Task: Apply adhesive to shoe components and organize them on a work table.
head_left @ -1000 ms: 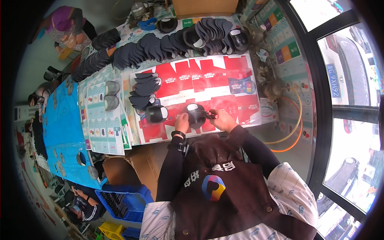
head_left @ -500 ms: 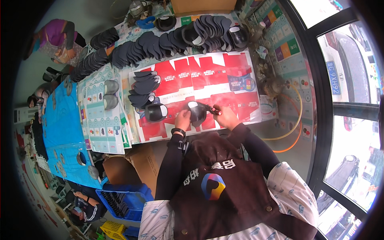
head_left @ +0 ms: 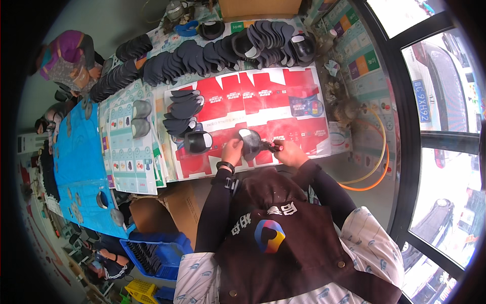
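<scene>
My left hand is closed on the left edge of a black, domed piece like a slipper upper, with a white patch at its far edge. From the right, my right hand grips a small dark tool with red parts, like a spray gun. Its front end points at the black piece. Left of my left hand lies a similar black upper with a white patch. A short row of dark uppers lies beyond it.
Red-and-white printed sheets cover the table. Long rows of dark uppers line its far side. Grey rounded pieces sit at left, near a blue-covered table. An orange hose loops at right. A person works at far left.
My right hand and the tool have shifted slightly right and nearer to me. The orange hose has swung a little. The person at far left has moved; my left hand stays on the upper.
</scene>
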The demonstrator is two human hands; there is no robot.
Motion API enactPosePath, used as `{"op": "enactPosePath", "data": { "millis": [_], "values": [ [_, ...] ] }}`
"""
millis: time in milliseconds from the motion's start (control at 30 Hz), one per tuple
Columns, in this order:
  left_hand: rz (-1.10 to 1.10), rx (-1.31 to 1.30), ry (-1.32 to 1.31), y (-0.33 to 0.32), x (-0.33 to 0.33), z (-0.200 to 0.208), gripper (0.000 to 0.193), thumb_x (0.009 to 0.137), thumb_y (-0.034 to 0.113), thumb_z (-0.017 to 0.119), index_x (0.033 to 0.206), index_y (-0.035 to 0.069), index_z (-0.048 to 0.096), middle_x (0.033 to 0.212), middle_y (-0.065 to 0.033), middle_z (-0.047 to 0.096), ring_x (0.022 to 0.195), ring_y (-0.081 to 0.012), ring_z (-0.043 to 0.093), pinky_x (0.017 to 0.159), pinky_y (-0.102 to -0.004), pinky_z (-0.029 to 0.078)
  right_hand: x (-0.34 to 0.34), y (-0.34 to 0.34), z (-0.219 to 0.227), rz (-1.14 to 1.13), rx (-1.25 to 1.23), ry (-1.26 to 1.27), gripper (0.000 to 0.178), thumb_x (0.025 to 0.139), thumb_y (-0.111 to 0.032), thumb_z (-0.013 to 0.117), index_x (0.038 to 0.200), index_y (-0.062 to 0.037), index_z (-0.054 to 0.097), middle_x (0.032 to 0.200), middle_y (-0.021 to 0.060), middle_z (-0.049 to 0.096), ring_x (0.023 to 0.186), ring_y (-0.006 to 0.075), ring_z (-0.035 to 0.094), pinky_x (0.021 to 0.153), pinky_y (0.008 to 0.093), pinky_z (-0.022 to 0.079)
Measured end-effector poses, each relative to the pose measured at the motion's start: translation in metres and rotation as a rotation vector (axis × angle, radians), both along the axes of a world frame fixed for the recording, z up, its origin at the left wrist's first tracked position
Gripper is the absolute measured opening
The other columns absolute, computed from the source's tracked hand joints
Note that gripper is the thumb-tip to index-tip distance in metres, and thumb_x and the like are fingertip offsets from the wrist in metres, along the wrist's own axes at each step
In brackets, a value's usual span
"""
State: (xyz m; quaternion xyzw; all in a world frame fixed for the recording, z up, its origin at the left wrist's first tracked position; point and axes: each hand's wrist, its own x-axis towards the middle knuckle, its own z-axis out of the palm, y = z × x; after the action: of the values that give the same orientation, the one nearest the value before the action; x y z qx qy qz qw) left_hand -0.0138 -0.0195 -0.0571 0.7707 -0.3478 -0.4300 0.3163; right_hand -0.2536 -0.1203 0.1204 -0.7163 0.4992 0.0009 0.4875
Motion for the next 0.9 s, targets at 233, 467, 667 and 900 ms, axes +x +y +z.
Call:
{"op": "enactPosePath", "data": {
  "millis": [233, 467, 667, 900],
  "values": [
    [0.009, -0.058, -0.079, 0.007, 0.009, -0.027, 0.042, 0.099, 0.035, 0.061, 0.121, 0.000, 0.068, 0.115, -0.0211, 0.072, 0.108, -0.0359, 0.068, 0.093, -0.0422, 0.053, 0.014, -0.006, -0.003, 0.027, -0.014, -0.140, 0.028, 0.091, -0.021, 0.057, 0.106, 0.0002, 0.069, 0.094, 0.0296, 0.066, 0.094, 0.0487, 0.064, 0.079, 0.0525, 0.051],
    [0.020, -0.051, -0.035, 0.010, 0.010, -0.025, 0.042, 0.099, 0.035, 0.061, 0.116, -0.001, 0.070, 0.111, -0.0207, 0.072, 0.108, -0.0362, 0.067, 0.095, -0.0437, 0.051, 0.008, -0.009, -0.010, 0.075, -0.026, -0.188, 0.029, 0.093, -0.025, 0.058, 0.105, -0.0019, 0.071, 0.096, 0.0283, 0.067, 0.094, 0.0475, 0.064, 0.083, 0.0513, 0.052],
    [0.102, 0.004, 0.117, 0.011, 0.011, -0.038, 0.042, 0.097, 0.036, 0.063, 0.116, -0.001, 0.070, 0.113, -0.0196, 0.071, 0.107, -0.0342, 0.067, 0.095, -0.0415, 0.051, 0.000, -0.002, -0.009, 0.074, 0.073, -0.108, 0.030, 0.090, -0.019, 0.056, 0.110, -0.0015, 0.070, 0.101, 0.0259, 0.068, 0.100, 0.0463, 0.064, 0.083, 0.0461, 0.053],
    [0.125, -0.008, 0.112, 0.005, 0.001, -0.012, 0.042, 0.095, 0.035, 0.069, 0.116, -0.001, 0.070, 0.106, -0.0167, 0.072, 0.094, -0.0261, 0.071, 0.082, -0.0369, 0.056, -0.007, 0.005, -0.009, 0.143, 0.202, -0.037, 0.031, 0.087, -0.017, 0.059, 0.109, 0.0005, 0.071, 0.098, 0.0291, 0.069, 0.098, 0.0456, 0.066, 0.085, 0.0460, 0.053]
  ]
}}
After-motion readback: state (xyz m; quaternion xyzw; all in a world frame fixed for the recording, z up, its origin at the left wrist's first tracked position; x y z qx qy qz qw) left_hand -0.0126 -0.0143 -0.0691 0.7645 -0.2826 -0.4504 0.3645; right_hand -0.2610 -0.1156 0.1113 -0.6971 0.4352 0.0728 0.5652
